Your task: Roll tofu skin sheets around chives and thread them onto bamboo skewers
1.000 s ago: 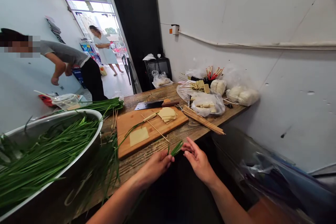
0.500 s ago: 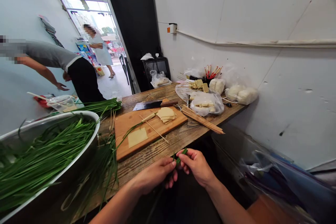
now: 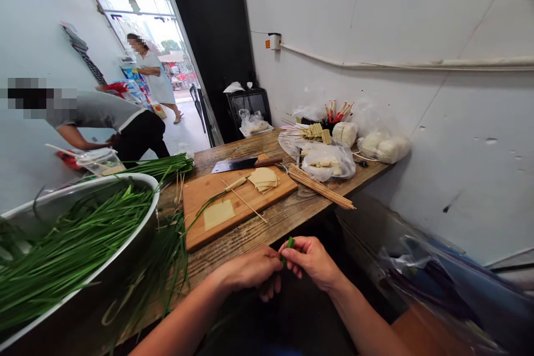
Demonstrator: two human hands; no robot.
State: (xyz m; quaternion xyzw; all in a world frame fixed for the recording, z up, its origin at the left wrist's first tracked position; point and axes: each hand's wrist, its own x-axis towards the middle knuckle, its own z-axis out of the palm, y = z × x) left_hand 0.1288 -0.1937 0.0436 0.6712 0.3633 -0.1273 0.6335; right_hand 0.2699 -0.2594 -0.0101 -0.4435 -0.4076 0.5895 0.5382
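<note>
Both my left hand (image 3: 252, 271) and right hand (image 3: 314, 261) are pinched together on a bunch of chives (image 3: 288, 245). Squeezing too hard could snap the stalks, or loose ones may slip to the floor.

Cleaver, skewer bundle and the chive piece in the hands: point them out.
Cleaver (image 3: 233, 165), head view, on the flat blade.
Skewer bundle (image 3: 320, 188), head view, mid-length of the sticks.
Chive piece (image 3: 290, 243), head view, green tip above the fingers.
</note>
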